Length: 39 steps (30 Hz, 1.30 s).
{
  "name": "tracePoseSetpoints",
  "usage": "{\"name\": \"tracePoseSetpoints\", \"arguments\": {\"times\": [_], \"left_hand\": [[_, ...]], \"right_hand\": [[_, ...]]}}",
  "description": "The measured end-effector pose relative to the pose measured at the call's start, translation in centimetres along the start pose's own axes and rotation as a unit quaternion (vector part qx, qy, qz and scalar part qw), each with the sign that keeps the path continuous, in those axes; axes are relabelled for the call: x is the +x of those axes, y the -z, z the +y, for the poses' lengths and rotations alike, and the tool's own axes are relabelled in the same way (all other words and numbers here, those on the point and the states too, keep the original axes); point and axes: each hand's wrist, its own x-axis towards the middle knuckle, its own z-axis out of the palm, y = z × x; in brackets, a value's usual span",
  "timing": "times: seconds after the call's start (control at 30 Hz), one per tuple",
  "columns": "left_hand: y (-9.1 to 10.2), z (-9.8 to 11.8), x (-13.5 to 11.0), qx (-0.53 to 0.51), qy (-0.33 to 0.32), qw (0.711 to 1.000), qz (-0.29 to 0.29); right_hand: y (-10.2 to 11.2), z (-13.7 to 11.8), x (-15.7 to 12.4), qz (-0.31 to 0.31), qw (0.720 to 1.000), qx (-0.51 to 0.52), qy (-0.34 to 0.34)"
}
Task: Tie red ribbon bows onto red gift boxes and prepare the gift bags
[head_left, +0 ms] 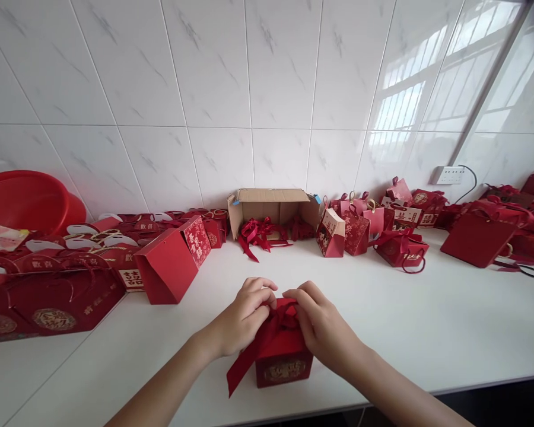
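Note:
A small red gift box (285,369) with a gold emblem on its front stands upright on the white table, close to the front edge. A dark red ribbon (251,354) is tied in a bow on its top, and one long tail hangs down past the front left corner. My left hand (245,314) pinches the bow's left side between thumb and fingers. On the bow's right side, my right hand (320,320) has its fingers closed on the ribbon. The fingertips partly cover the knot.
An open cardboard box (273,196) holding red ribbons (260,230) lies against the tiled wall. Red gift boxes (173,258) crowd the left, near a red basin (24,198). More gift boxes (400,246) stand at the right. A power socket (447,175) is on the wall.

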Motion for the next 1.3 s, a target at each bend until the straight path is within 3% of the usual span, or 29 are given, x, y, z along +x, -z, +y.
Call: {"name": "tracePoseSetpoints", "arguments": {"times": [0.17, 0.3, 0.37, 0.7, 1.0, 1.3], "left_hand": [[0.1, -0.1, 0.2, 0.018, -0.01, 1.0, -0.012], [0.1, 0.1, 0.3, 0.008, -0.027, 0.999, -0.025], [0.1, 0.1, 0.3, 0.003, -0.033, 0.999, -0.026], [-0.4, -1.6, -0.3, -0.067, 0.003, 0.997, -0.04], [-0.5, -1.1, -0.3, -0.075, -0.001, 0.997, -0.036], [-0.5, -1.2, -0.2, -0.063, 0.022, 0.997, -0.046]], "right_hand": [[0.8, -0.8, 0.9, 0.005, 0.999, -0.005, -0.036], [1.1, -1.3, 0.9, -0.032, 0.992, 0.026, -0.118], [1.1, -1.3, 0.6, -0.045, 0.99, 0.05, -0.128], [1.3, 0.1, -0.6, -0.049, 0.994, 0.097, -0.003], [0.6, 0.8, -0.8, 0.005, 0.996, 0.084, -0.017], [1.4, 0.4, -0.9, -0.037, 0.999, 0.027, -0.014]]}}
